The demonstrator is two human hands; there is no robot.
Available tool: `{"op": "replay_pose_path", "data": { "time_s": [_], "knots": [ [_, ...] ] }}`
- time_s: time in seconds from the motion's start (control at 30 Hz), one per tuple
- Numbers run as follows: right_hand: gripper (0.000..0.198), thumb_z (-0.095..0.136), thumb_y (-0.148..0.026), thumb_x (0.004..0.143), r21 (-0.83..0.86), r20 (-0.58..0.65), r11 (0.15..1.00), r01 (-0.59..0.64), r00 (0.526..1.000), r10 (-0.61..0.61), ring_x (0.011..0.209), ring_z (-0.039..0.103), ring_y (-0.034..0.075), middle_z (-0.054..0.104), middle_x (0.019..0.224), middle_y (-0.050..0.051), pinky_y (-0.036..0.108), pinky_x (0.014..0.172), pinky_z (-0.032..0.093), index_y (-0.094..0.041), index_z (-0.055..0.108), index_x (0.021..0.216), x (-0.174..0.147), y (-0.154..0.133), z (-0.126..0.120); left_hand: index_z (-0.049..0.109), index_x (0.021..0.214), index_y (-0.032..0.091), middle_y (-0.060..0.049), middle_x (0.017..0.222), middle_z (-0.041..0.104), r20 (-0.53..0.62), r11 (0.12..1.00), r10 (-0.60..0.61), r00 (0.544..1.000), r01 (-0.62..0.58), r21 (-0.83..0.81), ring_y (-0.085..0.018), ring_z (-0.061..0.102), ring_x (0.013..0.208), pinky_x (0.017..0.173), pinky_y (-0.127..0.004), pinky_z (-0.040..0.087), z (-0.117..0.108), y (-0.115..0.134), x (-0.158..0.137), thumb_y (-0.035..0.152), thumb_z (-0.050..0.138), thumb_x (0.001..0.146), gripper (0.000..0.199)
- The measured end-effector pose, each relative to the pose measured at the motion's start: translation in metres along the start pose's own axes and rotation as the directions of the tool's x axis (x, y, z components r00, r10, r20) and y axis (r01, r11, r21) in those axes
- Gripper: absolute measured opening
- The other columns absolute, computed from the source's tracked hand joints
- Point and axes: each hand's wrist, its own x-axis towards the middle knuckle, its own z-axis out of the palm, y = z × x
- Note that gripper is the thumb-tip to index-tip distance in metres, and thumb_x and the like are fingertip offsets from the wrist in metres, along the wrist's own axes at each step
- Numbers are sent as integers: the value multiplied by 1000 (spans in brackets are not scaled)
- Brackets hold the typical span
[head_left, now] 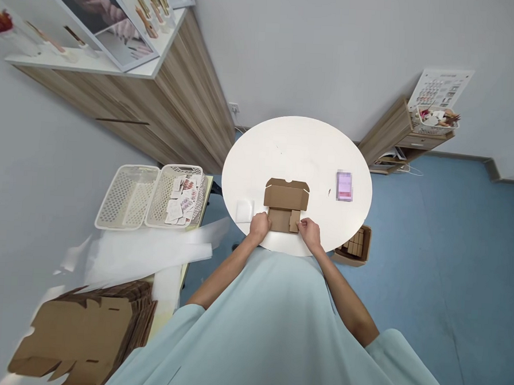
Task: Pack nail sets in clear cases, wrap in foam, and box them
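An open brown cardboard mailer box (pixel 280 219) lies near the front edge of the round white table (pixel 302 143), its lid (pixel 286 196) standing up on the far side. My left hand (pixel 260 226) is closed around the box's left end. At the right end, my right hand (pixel 310 234) pinches the side wall, beside a small folded cardboard flap (pixel 294 221) inside the box. Close to my left hand lies a folded white foam sheet (pixel 244 211). A purple blurred item (pixel 344 186), perhaps a phone, rests on the right of the table.
Left stand white baskets (pixel 127 197), one holding printed cards (pixel 182 203), with white foam sheets (pixel 145 255) and a stack of flat cardboard blanks (pixel 81 332). A carton of small brown boxes (pixel 355 243) sits on the floor at right. Wooden cabinets (pixel 197 92) flank the table.
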Motion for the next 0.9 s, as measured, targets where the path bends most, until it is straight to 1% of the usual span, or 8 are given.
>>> {"op": "replay_pose_path", "data": {
  "time_s": [0.13,0.23,0.33,0.53,0.67,0.73,0.83,0.9],
  "knots": [
    [30,52,-32,106,-203,58,979,-10,998,22,93,74,26,79,93,12,31,79,48,-17,74,93,9,-7,0,74,104,12,-19,102,75,-2,1000,2,1000,-2,-14,-31,72,100,86,-37,53,0,0,-2,14,50,97,25],
    [29,48,-21,104,-357,63,934,-12,997,37,95,74,28,78,100,18,32,77,47,-13,75,100,10,-17,1,74,103,11,-20,102,75,0,1000,1,1000,-1,-23,-31,72,100,86,-37,52,0,0,-4,14,49,98,25],
    [28,47,-14,100,-429,73,903,-23,995,60,96,74,29,77,105,22,33,78,48,-9,74,108,10,-25,1,74,103,12,-19,101,75,2,999,-5,1000,5,-34,-31,72,99,84,-37,52,1,-1,-6,15,50,98,24],
    [27,48,-18,102,-445,73,895,-16,996,55,99,74,30,76,106,21,33,80,48,-11,73,108,10,-26,-2,71,102,16,-16,102,74,-18,998,-28,999,26,-61,-30,71,99,83,-36,51,6,-2,-10,21,52,100,19],
    [32,48,-34,107,-425,56,905,-24,997,53,99,74,31,76,102,20,33,79,47,-14,72,105,7,-22,-6,69,98,19,-13,99,75,-40,986,-37,999,30,-165,-29,71,98,84,-36,51,4,-13,-14,44,53,105,31],
    [38,49,-45,108,-392,39,919,-43,997,63,96,73,31,76,99,18,33,76,46,-15,72,101,3,-19,-10,68,102,20,-12,101,75,-111,973,-71,991,45,-226,-28,71,100,88,-35,51,0,-26,-13,52,50,106,37],
    [42,49,-51,108,-323,12,943,-74,996,83,89,73,29,77,93,15,32,71,43,-17,70,95,-4,-13,-16,63,121,17,-15,120,71,-281,961,-192,940,122,-248,-28,68,111,96,-36,50,-10,-54,-6,44,54,105,33],
    [40,50,-51,107,-279,4,956,-87,996,92,88,72,28,77,92,13,31,69,40,-19,70,93,-9,-10,-20,58,131,13,-19,130,66,-337,948,-283,898,209,-241,-30,65,121,101,-37,49,-15,-72,2,41,63,100,42]
  ]
}}
